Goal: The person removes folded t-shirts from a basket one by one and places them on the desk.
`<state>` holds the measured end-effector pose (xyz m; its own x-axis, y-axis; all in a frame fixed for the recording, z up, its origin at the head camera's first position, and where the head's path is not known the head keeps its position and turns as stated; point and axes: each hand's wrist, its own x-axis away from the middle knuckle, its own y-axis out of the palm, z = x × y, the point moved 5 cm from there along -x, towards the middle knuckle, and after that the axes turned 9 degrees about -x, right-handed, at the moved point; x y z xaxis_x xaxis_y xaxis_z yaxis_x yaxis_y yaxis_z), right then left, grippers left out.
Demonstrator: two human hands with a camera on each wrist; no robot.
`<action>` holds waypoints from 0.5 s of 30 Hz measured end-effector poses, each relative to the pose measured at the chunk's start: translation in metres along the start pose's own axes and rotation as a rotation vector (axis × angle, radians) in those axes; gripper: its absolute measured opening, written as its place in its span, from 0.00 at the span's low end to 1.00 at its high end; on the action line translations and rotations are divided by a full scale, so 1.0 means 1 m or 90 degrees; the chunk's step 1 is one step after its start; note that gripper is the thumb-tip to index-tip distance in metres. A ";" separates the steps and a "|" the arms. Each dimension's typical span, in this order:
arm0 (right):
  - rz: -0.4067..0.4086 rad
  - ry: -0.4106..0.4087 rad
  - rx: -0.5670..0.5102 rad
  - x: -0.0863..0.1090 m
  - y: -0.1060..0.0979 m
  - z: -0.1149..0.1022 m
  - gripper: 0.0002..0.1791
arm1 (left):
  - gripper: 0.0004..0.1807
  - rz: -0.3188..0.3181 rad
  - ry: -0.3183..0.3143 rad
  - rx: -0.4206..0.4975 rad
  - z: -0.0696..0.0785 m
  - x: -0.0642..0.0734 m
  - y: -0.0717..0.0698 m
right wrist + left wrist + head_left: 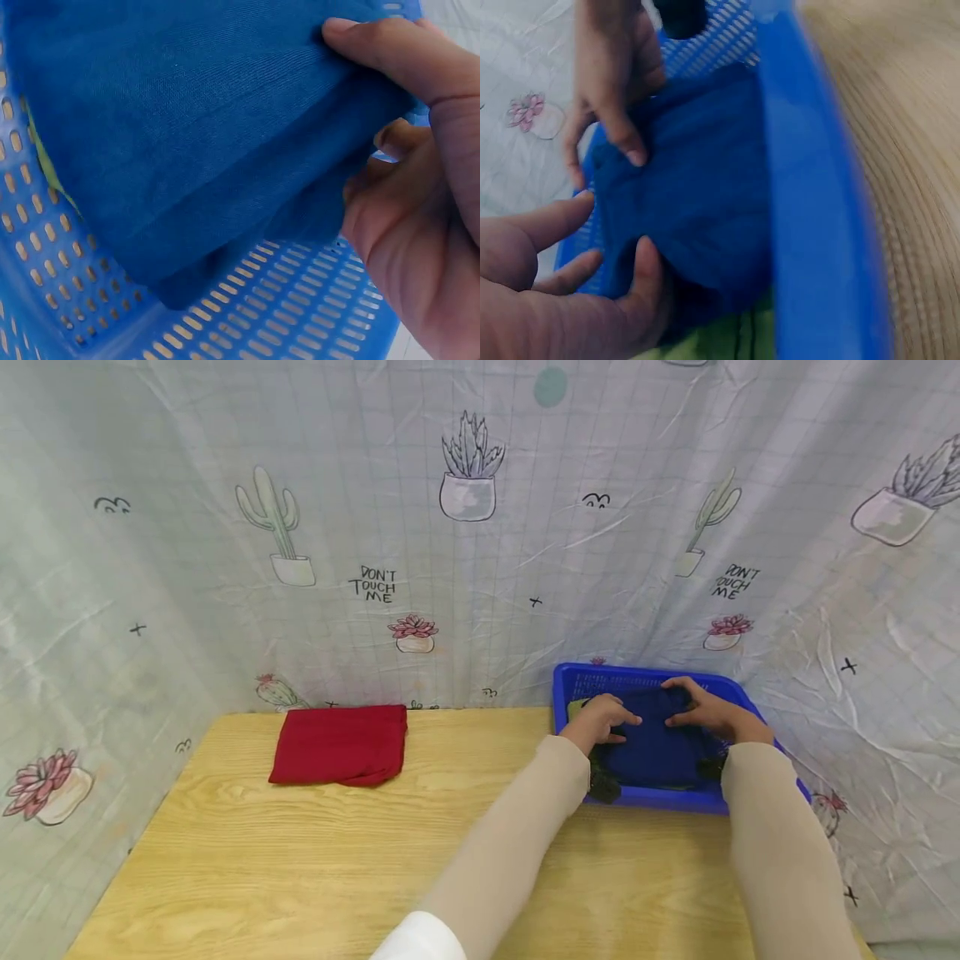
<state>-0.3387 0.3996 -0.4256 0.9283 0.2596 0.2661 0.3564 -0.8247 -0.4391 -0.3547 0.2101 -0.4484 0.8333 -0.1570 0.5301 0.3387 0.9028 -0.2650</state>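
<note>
A pale wooden worktop carries everything here, and at its right end stands a rectangular blue plastic basket with slotted walls. Inside the basket lies the folded dark-blue woven cloth, with a strip of yellow-green fabric showing beneath it. Well apart to the left, a folded red cloth lies flat on the worktop.

The dark-blue cloth looks light, soft and limp, hardly fragile; its fine-ribbed weave should give fair grip, but loose layers could slide over one another or fall open if only the top one is pinched. The best hold is probably at opposite sides, with all the layers between thumb and fingers and some support from below, since the middle would likely sag.

Both arms, in beige sleeves, reach forward and to the right, the hands turned towards each other over the basket. The right hand holds the cloth's edge, thumb laid on top and the other fingers curled against the folds at the side. The left hand arches over the opposite side, thumb and fingers apart, the thumb meeting the cloth; how firmly it presses, I cannot tell.
</note>
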 end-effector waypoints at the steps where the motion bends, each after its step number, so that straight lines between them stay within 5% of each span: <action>1: -0.005 -0.009 -0.006 0.000 0.000 -0.001 0.39 | 0.31 0.006 -0.003 -0.048 -0.004 -0.019 0.008; 5: -0.039 0.009 -0.041 0.002 0.001 0.000 0.38 | 0.36 0.046 -0.018 -0.245 -0.025 -0.114 0.043; 6: -0.048 0.021 -0.056 0.002 0.000 0.001 0.38 | 0.35 0.044 -0.017 -0.251 -0.031 -0.143 0.052; 9: -0.076 0.063 -0.087 0.005 0.001 0.005 0.38 | 0.31 0.038 -0.013 -0.254 -0.047 -0.196 0.070; 12: -0.083 0.106 -0.103 0.007 0.002 0.007 0.42 | 0.20 0.026 -0.001 -0.248 -0.057 -0.236 0.079; 15: -0.067 0.147 -0.110 0.009 0.000 0.008 0.47 | 0.12 0.007 0.002 -0.207 -0.056 -0.237 0.078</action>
<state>-0.3294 0.4056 -0.4302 0.8316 0.2442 0.4988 0.4083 -0.8777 -0.2509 -0.5012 0.2950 -0.6396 0.8383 -0.1499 0.5241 0.4517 0.7293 -0.5138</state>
